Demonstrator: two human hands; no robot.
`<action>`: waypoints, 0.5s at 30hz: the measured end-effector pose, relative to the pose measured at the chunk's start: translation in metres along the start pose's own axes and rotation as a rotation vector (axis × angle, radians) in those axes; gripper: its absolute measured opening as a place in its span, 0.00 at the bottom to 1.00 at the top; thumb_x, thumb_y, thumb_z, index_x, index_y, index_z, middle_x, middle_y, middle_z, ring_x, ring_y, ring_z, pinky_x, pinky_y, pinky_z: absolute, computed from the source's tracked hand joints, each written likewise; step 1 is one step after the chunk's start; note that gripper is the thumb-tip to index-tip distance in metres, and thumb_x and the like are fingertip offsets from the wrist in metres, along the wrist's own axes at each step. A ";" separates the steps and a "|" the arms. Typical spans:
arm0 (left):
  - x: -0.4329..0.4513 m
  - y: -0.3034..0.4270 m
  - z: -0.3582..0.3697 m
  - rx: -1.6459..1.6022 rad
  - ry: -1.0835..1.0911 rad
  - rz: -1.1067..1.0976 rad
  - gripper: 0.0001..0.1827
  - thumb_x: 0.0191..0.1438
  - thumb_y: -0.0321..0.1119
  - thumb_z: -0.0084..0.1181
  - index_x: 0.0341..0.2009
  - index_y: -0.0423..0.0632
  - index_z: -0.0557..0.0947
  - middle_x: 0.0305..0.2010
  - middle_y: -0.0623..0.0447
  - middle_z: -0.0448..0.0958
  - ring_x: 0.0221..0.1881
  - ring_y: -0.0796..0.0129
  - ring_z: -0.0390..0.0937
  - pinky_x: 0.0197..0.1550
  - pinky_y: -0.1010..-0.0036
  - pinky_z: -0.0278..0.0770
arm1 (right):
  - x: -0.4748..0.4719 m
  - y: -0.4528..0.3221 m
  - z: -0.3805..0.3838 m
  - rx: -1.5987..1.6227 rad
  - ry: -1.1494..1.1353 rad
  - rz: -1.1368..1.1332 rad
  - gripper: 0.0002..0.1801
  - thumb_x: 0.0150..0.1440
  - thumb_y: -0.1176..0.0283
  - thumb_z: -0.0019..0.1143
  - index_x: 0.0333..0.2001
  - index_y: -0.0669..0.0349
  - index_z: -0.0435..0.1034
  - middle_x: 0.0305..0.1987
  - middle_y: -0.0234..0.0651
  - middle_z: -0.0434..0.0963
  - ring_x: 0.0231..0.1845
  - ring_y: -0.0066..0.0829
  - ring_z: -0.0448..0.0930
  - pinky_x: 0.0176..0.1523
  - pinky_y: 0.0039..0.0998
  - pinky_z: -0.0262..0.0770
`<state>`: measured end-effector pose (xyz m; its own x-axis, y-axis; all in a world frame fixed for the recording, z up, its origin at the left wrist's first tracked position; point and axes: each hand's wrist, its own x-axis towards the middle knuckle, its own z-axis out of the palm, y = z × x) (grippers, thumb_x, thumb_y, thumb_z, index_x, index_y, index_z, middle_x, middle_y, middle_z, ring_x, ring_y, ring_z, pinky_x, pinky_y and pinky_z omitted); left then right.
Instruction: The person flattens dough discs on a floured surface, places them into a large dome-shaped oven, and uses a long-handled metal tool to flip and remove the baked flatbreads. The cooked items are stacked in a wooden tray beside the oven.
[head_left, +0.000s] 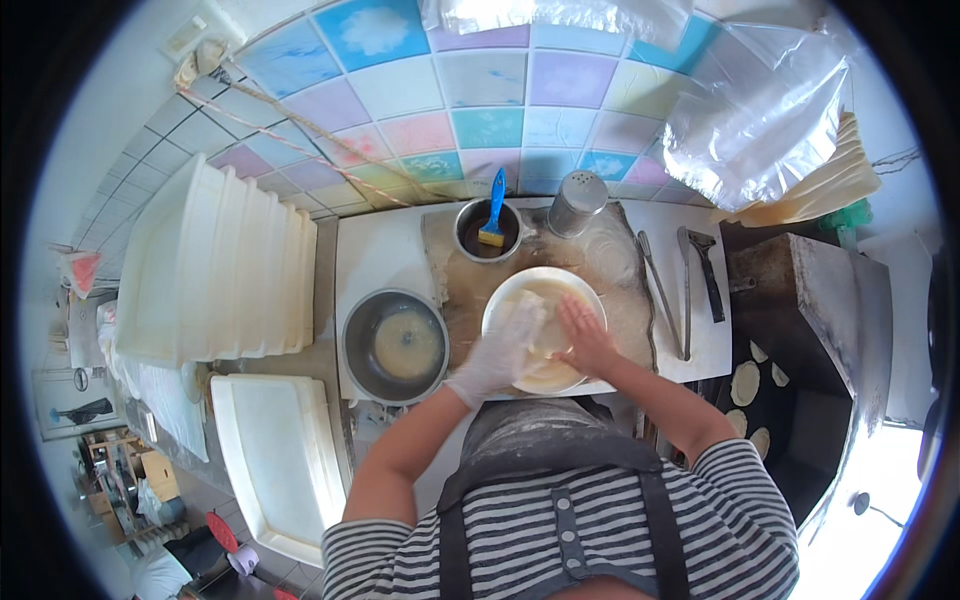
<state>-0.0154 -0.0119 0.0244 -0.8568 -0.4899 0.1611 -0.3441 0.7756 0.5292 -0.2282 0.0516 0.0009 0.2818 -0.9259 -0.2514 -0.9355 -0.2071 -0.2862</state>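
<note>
A white round bowl (491, 307) holds a pale, creamy mass (541, 369); whether this is batter or soft dough I cannot tell. My left hand (506, 349), in a clear plastic glove, is over the bowl's left side, blurred at the fingers. Bare and flat, my right hand (589, 336) reaches over the right side, thumb apart from the fingers. Both hands are at the contents, but how deep the fingertips sit is not plain. Left of the bowl is a metal pot (356, 360) with pale liquid at its bottom.
Behind the bowl stand a small metal pot (459, 240) with a blue-handled brush (495, 206) and a metal shaker (577, 206). Tongs (684, 292) and a black-handled scraper (711, 277) lie right. Stacked white trays (217, 270) rise left. Flat dough pieces (745, 382) rest on a dark griddle (802, 427).
</note>
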 end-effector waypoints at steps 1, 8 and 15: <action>0.014 -0.001 0.013 0.075 -0.050 -0.013 0.40 0.49 0.51 0.51 0.59 0.36 0.58 0.66 0.35 0.48 0.68 0.45 0.41 0.67 0.56 0.39 | -0.001 -0.002 0.004 -0.159 -0.107 -0.055 0.51 0.49 0.47 0.51 0.64 0.68 0.40 0.71 0.48 0.36 0.72 0.43 0.37 0.70 0.38 0.33; 0.010 -0.011 0.056 0.070 -0.131 -0.053 0.45 0.48 0.54 0.51 0.60 0.34 0.55 0.66 0.35 0.48 0.68 0.44 0.43 0.67 0.58 0.40 | 0.010 0.019 0.002 0.098 -0.143 -0.123 0.48 0.52 0.50 0.50 0.65 0.66 0.38 0.71 0.47 0.35 0.72 0.41 0.37 0.70 0.38 0.35; 0.029 0.026 0.073 0.024 -0.367 -0.077 0.36 0.49 0.54 0.51 0.56 0.43 0.66 0.59 0.36 0.60 0.61 0.42 0.54 0.61 0.56 0.52 | 0.043 0.035 0.008 0.008 -0.236 -0.541 0.44 0.57 0.42 0.33 0.66 0.61 0.37 0.71 0.43 0.35 0.72 0.38 0.36 0.71 0.39 0.32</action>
<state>-0.0770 0.0234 -0.0182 -0.9072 -0.3754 -0.1901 -0.4181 0.7532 0.5078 -0.2475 0.0067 -0.0272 0.7594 -0.5936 -0.2663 -0.6439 -0.6272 -0.4381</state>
